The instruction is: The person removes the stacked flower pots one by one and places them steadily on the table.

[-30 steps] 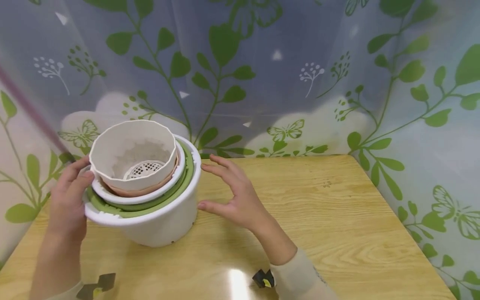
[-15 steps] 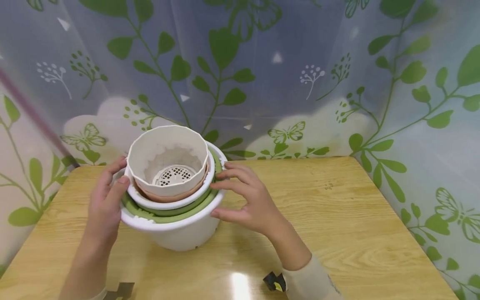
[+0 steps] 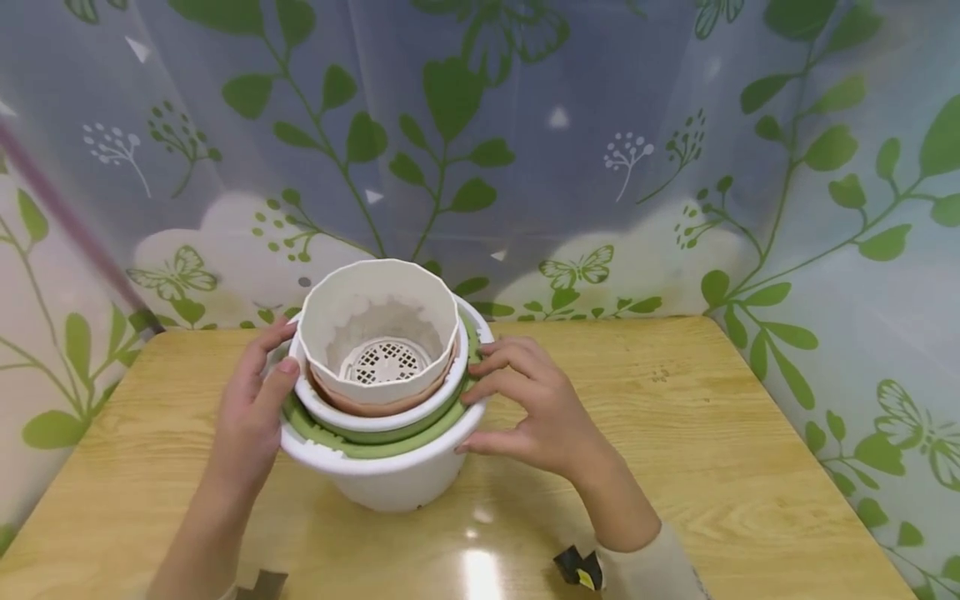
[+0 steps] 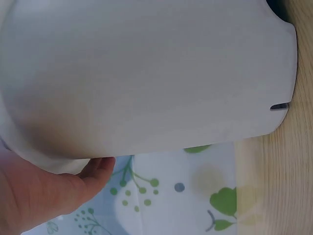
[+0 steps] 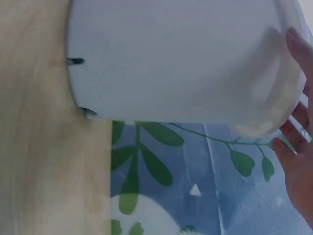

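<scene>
A stack of nested plastic flower pots stands on the wooden table. Outermost is a large white pot (image 3: 397, 487); inside it sit a green pot (image 3: 375, 451), a smaller white pot (image 3: 318, 402), a salmon pot (image 3: 384, 409) and, on top, an off-white pot (image 3: 367, 304) with a grid in its floor. My left hand (image 3: 251, 404) grips the rims on the left, thumb on top. On the right, my right hand (image 3: 532, 408) holds the big rim, fingers over it and thumb below. Both wrist views show the large pot's wall (image 4: 156, 73), with slots near its base.
The wood-grain table (image 3: 720, 450) extends to the right of the stack. A curtain (image 3: 555, 167) printed with leaves and butterflies hangs behind and along the sides. Black pieces (image 3: 579, 568) lie by the right sleeve (image 3: 648, 571).
The pot stack has moved right across the table, with my left hand on it. My right hand, earlier apart from the stack, has come onto its right rim.
</scene>
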Demonstrator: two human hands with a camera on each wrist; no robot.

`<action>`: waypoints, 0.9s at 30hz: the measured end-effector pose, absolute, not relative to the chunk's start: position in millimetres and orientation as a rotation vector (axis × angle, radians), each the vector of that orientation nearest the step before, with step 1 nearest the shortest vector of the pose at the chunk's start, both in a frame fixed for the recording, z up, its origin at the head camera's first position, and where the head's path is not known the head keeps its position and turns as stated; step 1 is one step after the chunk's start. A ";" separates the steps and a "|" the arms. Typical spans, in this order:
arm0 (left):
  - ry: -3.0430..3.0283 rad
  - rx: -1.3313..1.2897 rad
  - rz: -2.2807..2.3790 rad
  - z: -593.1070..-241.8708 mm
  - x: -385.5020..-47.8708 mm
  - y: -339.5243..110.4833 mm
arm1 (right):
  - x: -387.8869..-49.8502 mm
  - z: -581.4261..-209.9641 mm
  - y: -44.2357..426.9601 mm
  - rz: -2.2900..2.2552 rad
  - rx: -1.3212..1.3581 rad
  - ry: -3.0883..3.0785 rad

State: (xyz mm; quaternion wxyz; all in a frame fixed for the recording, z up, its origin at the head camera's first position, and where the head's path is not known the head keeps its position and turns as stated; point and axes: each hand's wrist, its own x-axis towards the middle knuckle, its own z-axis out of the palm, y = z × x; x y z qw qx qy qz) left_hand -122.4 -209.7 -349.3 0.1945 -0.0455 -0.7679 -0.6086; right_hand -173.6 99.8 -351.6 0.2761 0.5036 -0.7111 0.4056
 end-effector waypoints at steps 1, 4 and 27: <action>-2.166 -0.131 -1.698 -349.4 -121.5 -207.9 | -173.4 -350.4 101.4 1.096 1.370 -1.895; -2.180 -0.152 -1.707 -349.1 -119.5 -202.5 | -173.1 -346.7 105.0 1.112 1.419 -1.843; -1.872 -0.987 -0.914 -320.5 -109.1 -197.1 | -161.7 -320.8 105.1 1.111 1.194 -1.720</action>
